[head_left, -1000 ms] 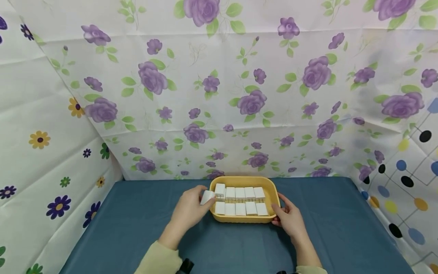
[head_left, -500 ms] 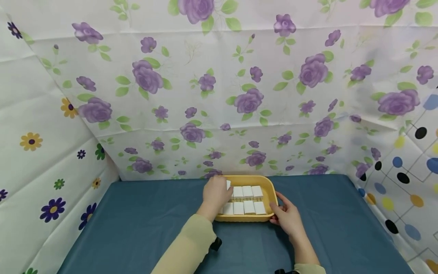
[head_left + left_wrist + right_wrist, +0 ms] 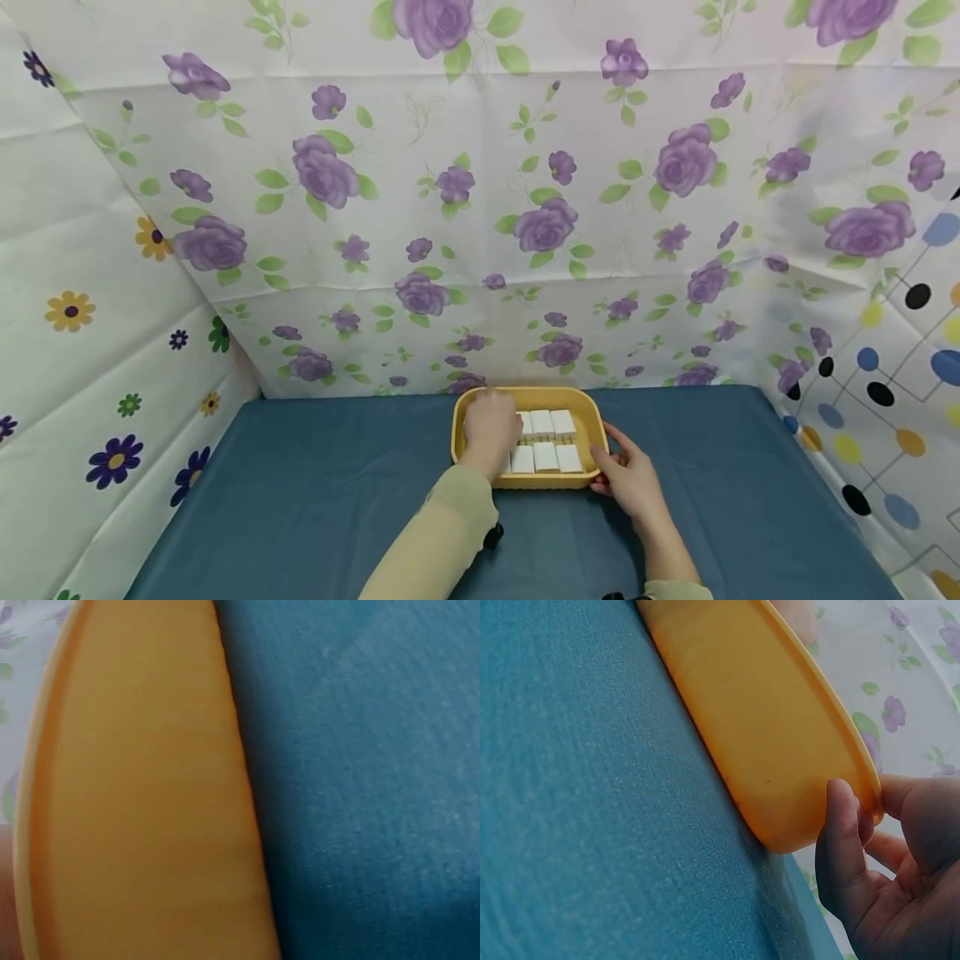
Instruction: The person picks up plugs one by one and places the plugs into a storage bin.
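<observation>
A yellow plastic tray [image 3: 591, 408] holds small white rectangular blocks [image 3: 545, 457] in two rows, with stubs or prongs along their facing edges. My left hand [image 3: 491, 423] reaches down into the tray's left part, covering the blocks there. Its fingertips are hidden behind the back of the hand, so any block in them cannot be seen. At the right end my right hand [image 3: 628, 475] grips the tray's rim. In the right wrist view, fingers [image 3: 841, 832] of that hand press the outer wall while others reach over the rim.
A dark blue cloth [image 3: 315, 500] covers the table under the tray. Behind it hangs a white sheet with purple flowers [image 3: 543, 225]. Patterned sheets [image 3: 71, 400] also stand at both sides.
My left hand has moved right and inward, from the tray's left rim with a white block in its fingers to over the blocks inside. The right hand keeps its grip on the rim.
</observation>
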The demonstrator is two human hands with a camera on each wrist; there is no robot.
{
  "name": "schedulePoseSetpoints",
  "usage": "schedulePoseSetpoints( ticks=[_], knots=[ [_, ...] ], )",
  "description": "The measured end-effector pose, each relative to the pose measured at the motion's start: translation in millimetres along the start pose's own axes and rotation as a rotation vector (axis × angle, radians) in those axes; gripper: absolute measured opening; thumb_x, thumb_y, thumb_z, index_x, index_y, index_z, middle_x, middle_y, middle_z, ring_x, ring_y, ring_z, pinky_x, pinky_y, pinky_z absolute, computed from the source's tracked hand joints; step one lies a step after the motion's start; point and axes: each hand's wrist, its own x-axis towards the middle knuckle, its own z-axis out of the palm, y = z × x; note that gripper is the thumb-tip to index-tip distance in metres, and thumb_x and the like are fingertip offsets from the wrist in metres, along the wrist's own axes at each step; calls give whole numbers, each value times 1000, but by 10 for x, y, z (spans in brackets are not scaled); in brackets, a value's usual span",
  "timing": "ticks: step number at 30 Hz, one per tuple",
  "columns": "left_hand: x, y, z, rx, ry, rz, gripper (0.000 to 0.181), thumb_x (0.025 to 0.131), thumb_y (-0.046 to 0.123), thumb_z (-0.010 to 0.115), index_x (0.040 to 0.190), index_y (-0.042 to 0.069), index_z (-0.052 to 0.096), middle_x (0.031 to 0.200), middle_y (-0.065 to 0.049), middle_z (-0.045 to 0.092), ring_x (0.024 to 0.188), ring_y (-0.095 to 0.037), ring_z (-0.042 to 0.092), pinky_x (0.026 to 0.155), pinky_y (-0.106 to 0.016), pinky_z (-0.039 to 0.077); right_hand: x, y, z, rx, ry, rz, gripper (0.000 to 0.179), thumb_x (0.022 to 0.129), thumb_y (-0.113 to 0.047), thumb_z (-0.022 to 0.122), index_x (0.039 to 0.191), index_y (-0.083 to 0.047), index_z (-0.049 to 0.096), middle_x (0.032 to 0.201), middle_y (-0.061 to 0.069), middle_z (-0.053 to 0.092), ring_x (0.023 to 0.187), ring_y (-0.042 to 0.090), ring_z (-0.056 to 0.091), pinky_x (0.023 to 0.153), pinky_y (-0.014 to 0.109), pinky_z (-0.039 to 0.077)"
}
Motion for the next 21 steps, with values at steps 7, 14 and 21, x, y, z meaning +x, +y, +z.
schedulePoseSetpoints(
  ticks=[7,14,21],
  knots=[
    [-19,-8,48,49,29,-12,46,96,56,76,86,11,81,102,-12,73,80,-24,68,61,-36,58,9,11,-7,5,4,-3,62,109,-23,65,166,-14,41,85,10,61,72,21,67,66,32,62],
    [-71,-67,-33,-18,96,-10,67,97,64,70,123,3,71,113,-14,72,100,-28,70,79,-39,61,59,-20,-56,-23,-14,3,65,109,-29,65,166,-13,40,87,11,61,73,20,65,66,33,62],
    [-350,-623,-371,-297,169,22,70,105,60,59,152,9,55,138,-16,63,125,-37,60,99,-58,49,109,-174,-528,-429,-12,-70,89,108,-70,40,170,-8,28,126,27,62,99,38,67,85,53,58]
  ],
)
